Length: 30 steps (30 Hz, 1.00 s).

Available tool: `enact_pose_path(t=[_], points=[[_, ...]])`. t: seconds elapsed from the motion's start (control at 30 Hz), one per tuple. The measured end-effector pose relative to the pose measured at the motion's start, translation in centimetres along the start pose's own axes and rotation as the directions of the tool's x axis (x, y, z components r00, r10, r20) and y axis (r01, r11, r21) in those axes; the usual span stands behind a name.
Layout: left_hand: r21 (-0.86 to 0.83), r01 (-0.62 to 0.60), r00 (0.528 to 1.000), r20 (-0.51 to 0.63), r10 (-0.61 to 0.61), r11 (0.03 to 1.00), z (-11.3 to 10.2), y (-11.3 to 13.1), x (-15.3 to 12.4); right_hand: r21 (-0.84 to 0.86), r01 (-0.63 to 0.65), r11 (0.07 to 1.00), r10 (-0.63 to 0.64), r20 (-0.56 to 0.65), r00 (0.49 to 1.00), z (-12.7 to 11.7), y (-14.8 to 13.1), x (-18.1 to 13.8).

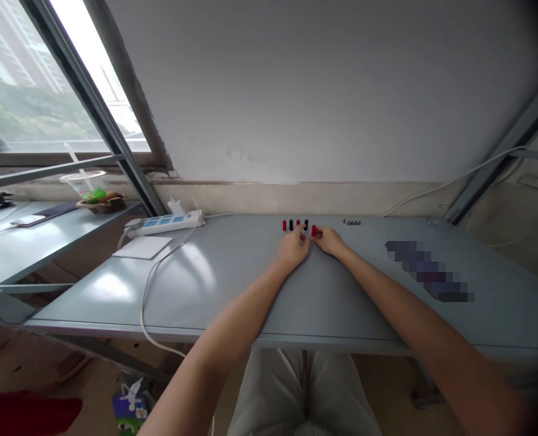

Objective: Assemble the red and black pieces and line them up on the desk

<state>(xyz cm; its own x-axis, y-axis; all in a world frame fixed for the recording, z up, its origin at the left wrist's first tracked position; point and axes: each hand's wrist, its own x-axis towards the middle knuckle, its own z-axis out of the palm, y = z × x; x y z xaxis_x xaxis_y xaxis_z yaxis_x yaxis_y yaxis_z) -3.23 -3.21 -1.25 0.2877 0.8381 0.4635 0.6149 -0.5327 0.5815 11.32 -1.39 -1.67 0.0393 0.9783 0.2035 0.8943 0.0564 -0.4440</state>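
Small red and black cylinders stand upright in a row near the back of the grey table [246, 284]. At the row's left end are a red cylinder [284, 225] and a black cylinder [291, 224]. My left hand [292, 248] rests just in front of the row, thumb and index finger apart. Its fingertips partly cover another red cylinder [298, 222] and are close to a black cylinder [306, 224]; whether they touch is unclear. With its fingertips closed, my right hand [329, 240] grips a red cylinder [314, 231] at the row's right end.
Several small dark pieces [353, 223] lie right of my right hand. A blurred-out dark object [428, 271] is on the table's right. Left are a power strip [169, 223], a white flat square [142, 247] and a cable [145, 297] hanging over the front edge.
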Motion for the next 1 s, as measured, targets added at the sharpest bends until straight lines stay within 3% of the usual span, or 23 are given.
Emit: enact_pose_path(t=[0.2,0.5,0.8,1.0], points=[[0.023,-0.078,0.995,0.069,0.076,0.997,0.2,-0.1,-0.1,-0.11,0.188,0.976,-0.183,0.053,0.982,-1.3,-0.5,-2.5],[-0.064,-0.17,0.981,0.082,0.175,0.983,0.1,0.3,-0.2,-0.384,0.248,0.889,-0.24,0.07,0.968,-3.2,-1.1,-3.4],[-0.253,0.001,0.993,-0.113,-0.03,0.967,0.6,0.4,0.5,-0.455,0.214,0.864,-0.2,0.079,0.976,-3.4,-1.2,-3.5],[-0.324,0.027,0.981,-0.172,-0.087,0.946,0.4,0.4,0.7,-0.412,0.163,0.896,-0.143,0.078,0.987,-3.7,-0.8,-3.5]])
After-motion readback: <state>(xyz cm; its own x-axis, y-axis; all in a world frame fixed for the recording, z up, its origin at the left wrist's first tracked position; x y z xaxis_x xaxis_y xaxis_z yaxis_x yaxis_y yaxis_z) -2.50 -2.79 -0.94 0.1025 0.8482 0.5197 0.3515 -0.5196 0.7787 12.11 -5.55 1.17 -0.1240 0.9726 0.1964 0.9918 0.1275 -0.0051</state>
